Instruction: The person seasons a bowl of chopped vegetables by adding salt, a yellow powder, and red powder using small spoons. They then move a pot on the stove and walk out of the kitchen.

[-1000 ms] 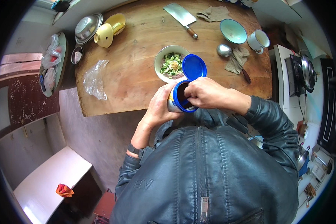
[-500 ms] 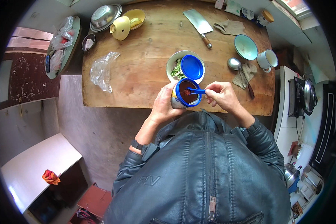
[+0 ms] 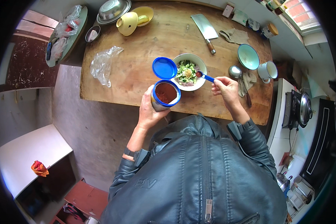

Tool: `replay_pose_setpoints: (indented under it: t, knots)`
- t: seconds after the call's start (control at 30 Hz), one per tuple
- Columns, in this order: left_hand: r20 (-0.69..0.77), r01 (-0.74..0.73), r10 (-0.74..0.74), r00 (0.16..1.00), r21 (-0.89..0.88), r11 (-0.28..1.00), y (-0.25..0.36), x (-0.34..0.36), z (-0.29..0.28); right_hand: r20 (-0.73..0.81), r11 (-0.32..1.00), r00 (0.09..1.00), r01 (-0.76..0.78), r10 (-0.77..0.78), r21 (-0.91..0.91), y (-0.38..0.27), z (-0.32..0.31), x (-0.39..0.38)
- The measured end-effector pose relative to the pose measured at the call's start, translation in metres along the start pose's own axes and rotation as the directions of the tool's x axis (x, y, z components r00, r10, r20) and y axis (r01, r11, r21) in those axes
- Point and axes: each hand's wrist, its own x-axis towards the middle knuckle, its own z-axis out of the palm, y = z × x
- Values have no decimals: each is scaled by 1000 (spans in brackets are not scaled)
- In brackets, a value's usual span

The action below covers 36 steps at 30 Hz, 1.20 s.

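Note:
My left hand [image 3: 149, 109] is wrapped round a tub [image 3: 166, 93] of dark red-brown powder. Its round blue lid [image 3: 164, 68] is flipped up and hangs off the far side of the rim. Between the fingertips of my right hand [image 3: 227, 89] is the handle of a small blue measuring spoon [image 3: 207, 77]. A little red powder sits in the spoon's scoop, which is over the right part of a white bowl [image 3: 202, 64]. Chopped green vegetables [image 3: 186, 70], purplish bits and a pale minced heap in the middle fill the bowl.
On the wooden table [image 3: 153, 41] lie a cleaver [image 3: 206, 29], a ladle [image 3: 235, 71], and a clear plastic bag [image 3: 102, 67]. A pale green bowl [image 3: 248, 56] and a white enamel mug [image 3: 267, 71] stand at the right edge. Yellow bowls [image 3: 127, 24] are at the back left.
The spoon has come out of the tub and moved right, over the bowl. My left hand has drawn the tub and lid leftward, uncovering the chopped vegetables.

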Motion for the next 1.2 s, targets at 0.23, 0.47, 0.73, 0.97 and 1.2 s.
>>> replay_pose_setpoints:
  t: [0.23,0.47,0.73,0.97,1.2]
  knots:
    - [-75,107,-111,991,-51,993,-10,-29,-22,-129,967,989,35,-69,-252,62,28,62]
    - [-92,118,-122,988,-52,992,-14,-42,-26,-65,763,953,194,-295,-616,83,47,73]
    - [-112,141,-143,983,-25,990,-16,-45,-28,32,638,905,323,-424,-699,93,47,71]
    - [-103,119,-119,987,-9,993,-19,-45,-27,13,638,924,274,-381,-720,92,48,68]
    - [-89,121,-121,989,-8,993,-18,-45,-25,67,552,891,336,-449,-764,94,50,65]
